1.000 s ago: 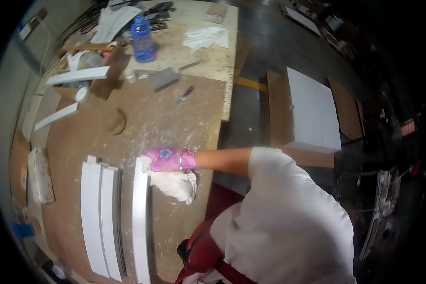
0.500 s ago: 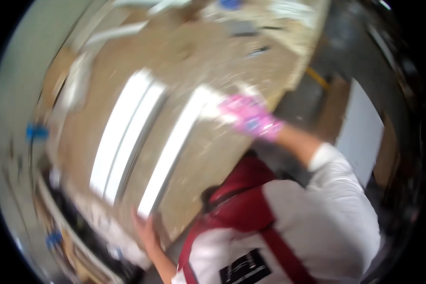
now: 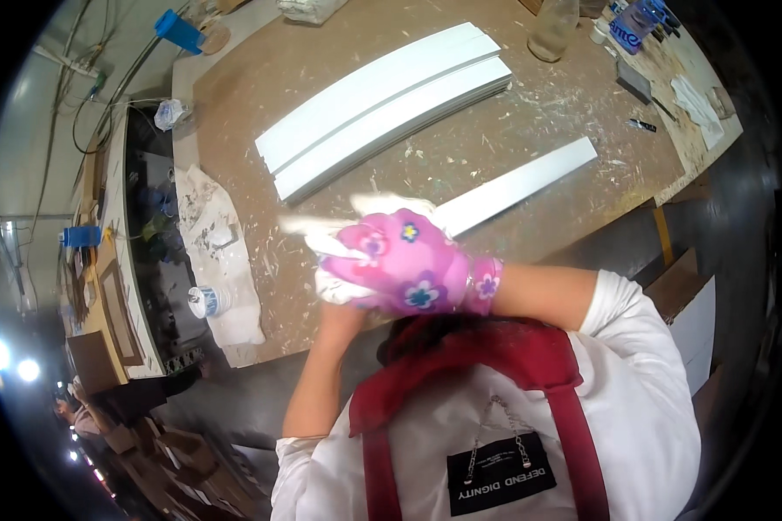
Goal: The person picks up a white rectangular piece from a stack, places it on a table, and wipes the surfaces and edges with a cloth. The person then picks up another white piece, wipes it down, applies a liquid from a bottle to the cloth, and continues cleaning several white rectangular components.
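In a pink flowered glove, my right hand lies over the near left end of a white strip on the table. Its fingers are curled. White material shows around them, partly smeared by motion; whether it is a cloth or the glove's pale fingertips I cannot tell. My bare left forearm reaches up beneath the glove, and the left hand's fingers are hidden there. Farther back, a stack of white boards lies parallel to the strip, apart from both hands.
The brown, paint-flecked table also bears a stained cloth with a white cup at the left. Toward the back right are a clear bottle, a blue-purple bottle, a grey block and a small knife.
My gloved right hand has gone from the strip's far end down to its near end, over my left hand. The view has turned, so the strip and stack lie flatter across it.
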The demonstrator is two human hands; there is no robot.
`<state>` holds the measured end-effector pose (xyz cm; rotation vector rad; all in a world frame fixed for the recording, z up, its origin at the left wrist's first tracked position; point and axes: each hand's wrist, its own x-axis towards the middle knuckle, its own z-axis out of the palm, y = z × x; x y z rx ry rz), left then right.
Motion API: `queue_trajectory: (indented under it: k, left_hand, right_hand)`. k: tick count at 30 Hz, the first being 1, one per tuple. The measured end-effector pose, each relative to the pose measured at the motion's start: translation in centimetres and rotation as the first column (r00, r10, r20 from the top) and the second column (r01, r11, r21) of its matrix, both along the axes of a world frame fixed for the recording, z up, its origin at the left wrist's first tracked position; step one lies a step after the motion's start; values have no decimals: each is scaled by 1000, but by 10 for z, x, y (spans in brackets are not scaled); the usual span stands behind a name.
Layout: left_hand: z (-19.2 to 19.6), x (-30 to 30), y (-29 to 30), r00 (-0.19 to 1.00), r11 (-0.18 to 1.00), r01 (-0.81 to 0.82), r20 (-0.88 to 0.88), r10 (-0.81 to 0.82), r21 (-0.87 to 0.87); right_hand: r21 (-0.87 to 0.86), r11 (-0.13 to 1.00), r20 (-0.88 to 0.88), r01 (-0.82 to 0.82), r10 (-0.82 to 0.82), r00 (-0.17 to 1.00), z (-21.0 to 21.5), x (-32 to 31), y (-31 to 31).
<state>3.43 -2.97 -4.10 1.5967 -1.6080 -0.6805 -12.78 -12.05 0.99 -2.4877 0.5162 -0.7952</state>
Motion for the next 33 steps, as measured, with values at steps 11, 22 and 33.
queue_trajectory:
  k: [11, 22, 33]
  left_hand:
    - [-20, 12, -2, 920, 879, -90, -298, 253, 469]
    - [-39, 25, 2, 829, 890, -96, -459, 320, 446]
    - [-65, 54, -3, 924, 991, -113, 375, 80, 67]
  right_hand:
    - [-351, 870, -235, 346, -439, 867, -3, -74, -68]
    - [-431, 627, -304, 648, -778, 550, -124, -265, -163]
    - [-185, 931, -253, 314, -354, 901, -94, -140, -106]
